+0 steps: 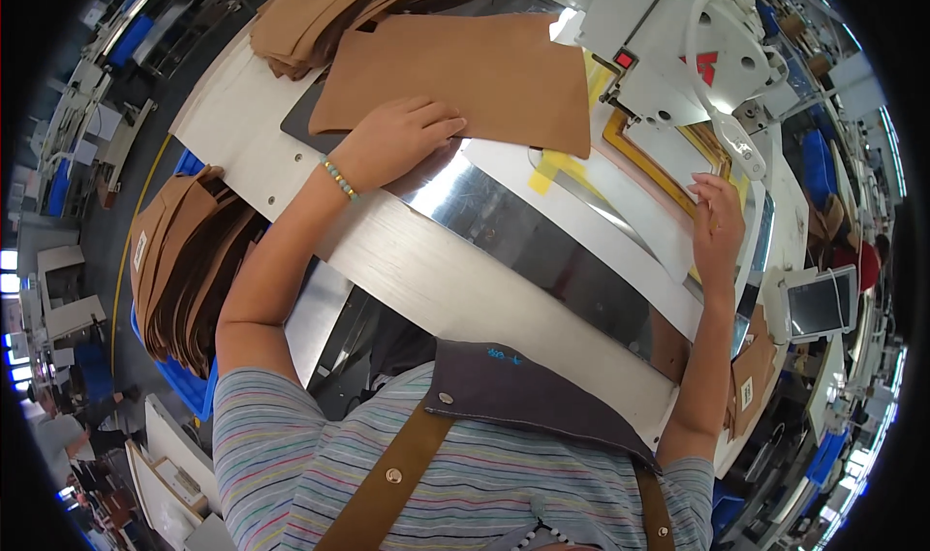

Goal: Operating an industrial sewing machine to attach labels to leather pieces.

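While the flat brown panel of cloth or leather-like sheet (pixel 455 76) is steered at its near edge by the left hand (pixel 409 136), its place is just left of the yellow-edged rectangular metal frame (pixel 647 165), which is set under the white sewing-machine-like head (pixel 668 52). The left grip is laid with fingers nearly together over the panel's edge; whether the sheet is pinched cannot be told, since the thumb is not clearly shown. The right grip is loosely curled and half open at the right side of the frame, with nothing seen held; contact with the frame cannot be made out.

The step seems to be the feeding of the panel toward the frame. It is best done with the sheet kept flat and its right edge squared to the frame before any pressing. The near right corner should be guided clear of the yellow tape (pixel 554 171) left of the frame, where it might be snagged. The fingers should be kept from beneath the head, and a second guiding touch might be given by the right hand.
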Demonstrator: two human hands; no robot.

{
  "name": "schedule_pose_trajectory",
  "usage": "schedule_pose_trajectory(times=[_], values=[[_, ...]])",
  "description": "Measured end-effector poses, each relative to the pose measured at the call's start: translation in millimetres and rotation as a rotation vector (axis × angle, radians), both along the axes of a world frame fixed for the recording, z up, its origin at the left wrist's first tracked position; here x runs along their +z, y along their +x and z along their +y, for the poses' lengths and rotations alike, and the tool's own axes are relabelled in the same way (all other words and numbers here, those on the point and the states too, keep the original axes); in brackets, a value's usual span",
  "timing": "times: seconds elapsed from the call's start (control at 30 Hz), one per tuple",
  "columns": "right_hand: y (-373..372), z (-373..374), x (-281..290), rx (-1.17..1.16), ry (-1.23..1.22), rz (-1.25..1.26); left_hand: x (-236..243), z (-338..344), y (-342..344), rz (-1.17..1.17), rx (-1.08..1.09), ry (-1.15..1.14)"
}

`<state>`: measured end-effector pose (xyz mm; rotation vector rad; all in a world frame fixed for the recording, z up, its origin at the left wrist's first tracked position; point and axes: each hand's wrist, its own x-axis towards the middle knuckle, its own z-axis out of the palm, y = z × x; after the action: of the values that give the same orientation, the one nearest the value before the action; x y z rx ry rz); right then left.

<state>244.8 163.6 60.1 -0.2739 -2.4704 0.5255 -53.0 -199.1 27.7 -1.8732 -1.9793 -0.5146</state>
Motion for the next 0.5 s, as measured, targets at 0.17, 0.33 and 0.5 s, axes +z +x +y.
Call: schedule_pose_trajectory(times=[0.17,0.33,0.5], values=[[1,-33,-6,0.238,0.396,-0.085,28,-65,-19,0.107,0.470,0.022],[6,-36,-27,0.282,0.383,-0.106,51,-258,-78,0.454,1.508,-0.198],[16,-30,-35,0.273,0.317,-0.101,-1,-343,-48,-0.141,1.892,-0.429]])
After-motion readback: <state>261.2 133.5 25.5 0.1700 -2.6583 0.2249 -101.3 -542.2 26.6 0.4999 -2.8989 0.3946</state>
